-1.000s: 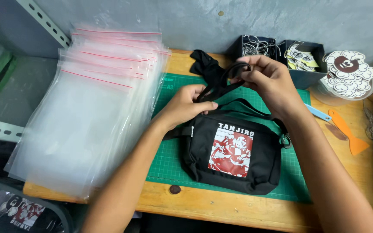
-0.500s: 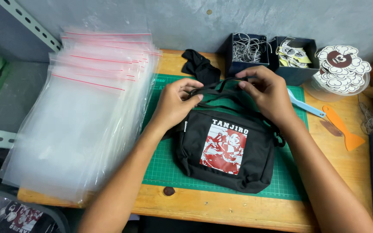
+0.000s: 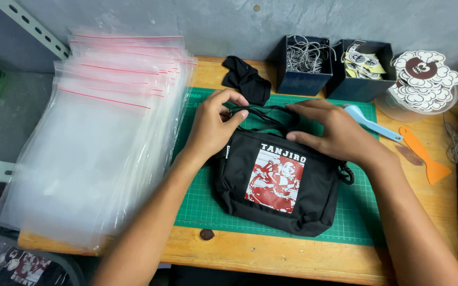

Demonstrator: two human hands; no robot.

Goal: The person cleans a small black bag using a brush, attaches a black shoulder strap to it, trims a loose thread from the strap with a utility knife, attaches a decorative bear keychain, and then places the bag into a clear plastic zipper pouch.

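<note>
A black sling bag [image 3: 276,185] with a red and white printed picture lies flat on a green cutting mat [image 3: 197,196]. My left hand [image 3: 216,124] pinches the bag's black strap [image 3: 263,110] at the bag's top left corner. My right hand [image 3: 329,130] lies over the bag's top edge and presses the folded strap down with its fingers. Both forearms reach in from the bottom of the view.
A tall stack of clear zip bags with red seals [image 3: 96,137] fills the left. Behind the mat lie a black cloth [image 3: 247,79], a dark box of ball chains [image 3: 303,63], a box of stickers [image 3: 364,66], round cloud-shaped stickers [image 3: 425,74], a blue scraper [image 3: 369,121] and an orange one [image 3: 422,153].
The strap was held up in the air above the bag; both hands have brought it down and folded it flat along the bag's top edge.
</note>
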